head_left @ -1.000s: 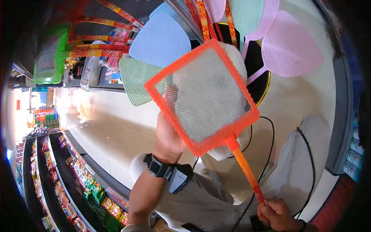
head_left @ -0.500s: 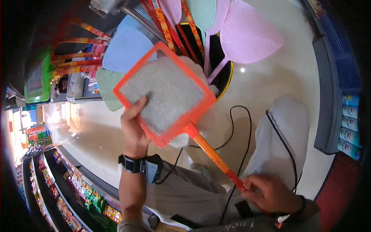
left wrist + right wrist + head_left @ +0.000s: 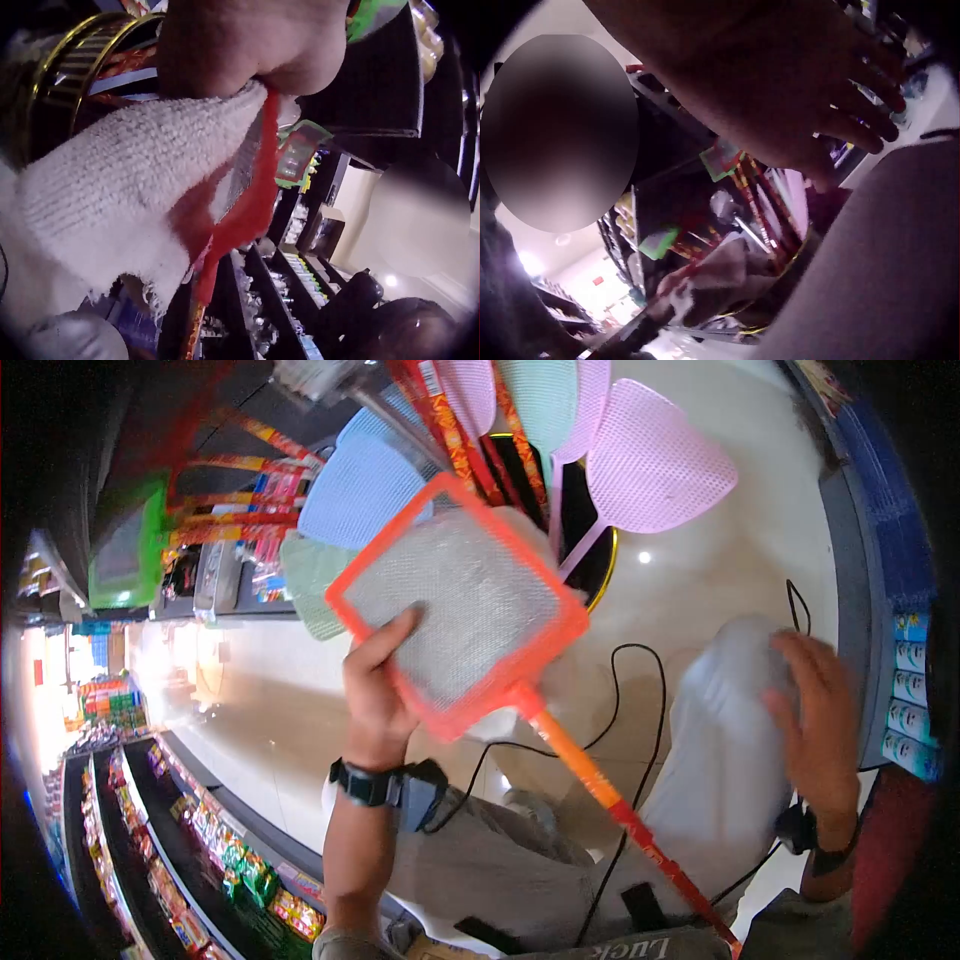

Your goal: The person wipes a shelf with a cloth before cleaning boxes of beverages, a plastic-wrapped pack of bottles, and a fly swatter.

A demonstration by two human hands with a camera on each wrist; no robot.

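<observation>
My left hand (image 3: 380, 685) pinches an orange-framed fly swatter (image 3: 555, 610) at the edge of its square mesh head, thumb over the mesh. Behind the mesh, in the same grip, is a white knitted cloth (image 3: 142, 172) with a frayed end, seen hanging in the left wrist view. The swatter's orange and red handle (image 3: 620, 810) slants down to the right across my lap, its end near my shirt. My right hand (image 3: 815, 720) is off the handle, over my right knee, fingers spread and holding nothing.
A black bin with a gold rim (image 3: 605, 575) holds several swatters, among them a pink one (image 3: 660, 460) and a blue one (image 3: 365, 495). Green-framed swatters (image 3: 130, 540) stick out at the left. Snack shelves (image 3: 220, 840) run along the lower left. A black cable (image 3: 655, 690) loops over the floor.
My right hand has let go of the swatter's handle and moved up and right to my knee. My left thumb has come onto the mesh, and the left hand still holds the head and cloth.
</observation>
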